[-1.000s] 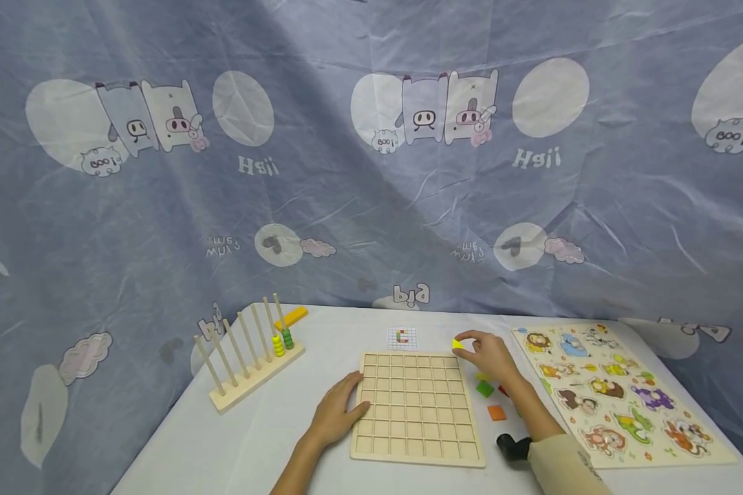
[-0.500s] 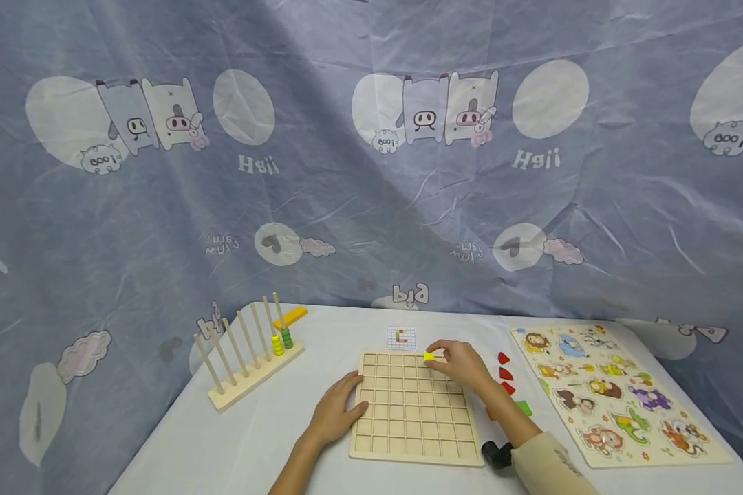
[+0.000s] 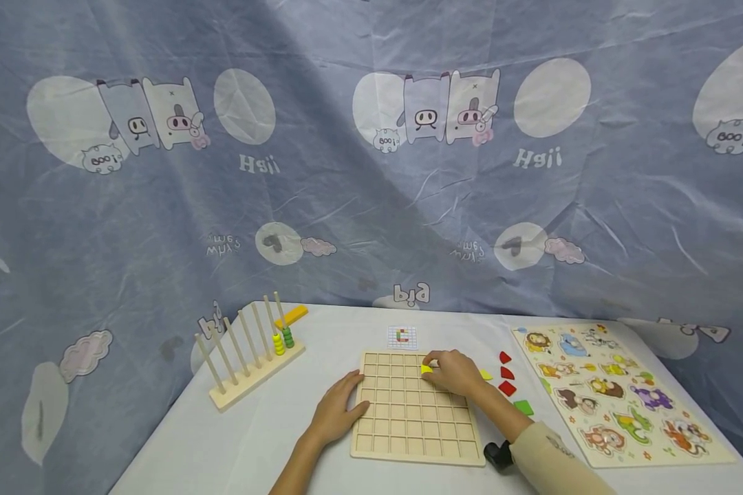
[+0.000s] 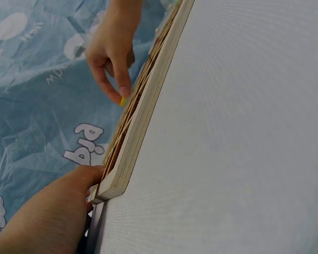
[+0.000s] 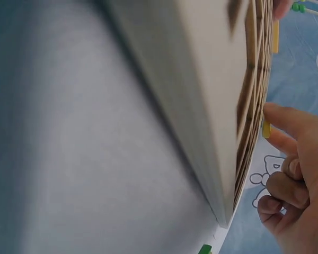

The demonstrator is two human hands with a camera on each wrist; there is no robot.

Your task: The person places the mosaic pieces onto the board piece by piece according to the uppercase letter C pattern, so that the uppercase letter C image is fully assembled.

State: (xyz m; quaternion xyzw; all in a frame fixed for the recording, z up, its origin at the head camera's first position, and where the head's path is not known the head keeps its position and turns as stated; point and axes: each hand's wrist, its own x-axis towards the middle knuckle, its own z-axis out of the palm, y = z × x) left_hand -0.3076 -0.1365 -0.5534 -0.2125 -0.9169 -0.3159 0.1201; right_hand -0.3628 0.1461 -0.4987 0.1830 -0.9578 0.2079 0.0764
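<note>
A square wooden grid board point(image 3: 398, 429) lies on the white table. Between thumb and forefinger, my right hand point(image 3: 457, 373) pinches a small yellow piece point(image 3: 426, 370) close over the upper cells, right of the middle. The right wrist view shows the same yellow piece point(image 5: 266, 129) edge-on at the fingertips, the other fingers curled into the palm. My left hand point(image 3: 336, 410) rests along the board's left edge, fingers relaxed. In the left wrist view, a digit of the left hand point(image 4: 53, 211) touches the board's rim point(image 4: 143, 127). Behind the board lies a small printed pattern card point(image 3: 402, 337).
Right of the board lie red pieces point(image 3: 507, 388), a green piece point(image 3: 523, 408) and another yellow piece point(image 3: 486, 375). An animal puzzle board point(image 3: 600, 361) is farther right. A wooden peg stand point(image 3: 256, 378) with yellow and green beads stands left, a yellow bar point(image 3: 292, 316) behind it.
My right hand has carried the yellow piece leftward from beyond the board's upper right corner, then slightly nearer over the grid cells. My left hand has stayed at the board's edge.
</note>
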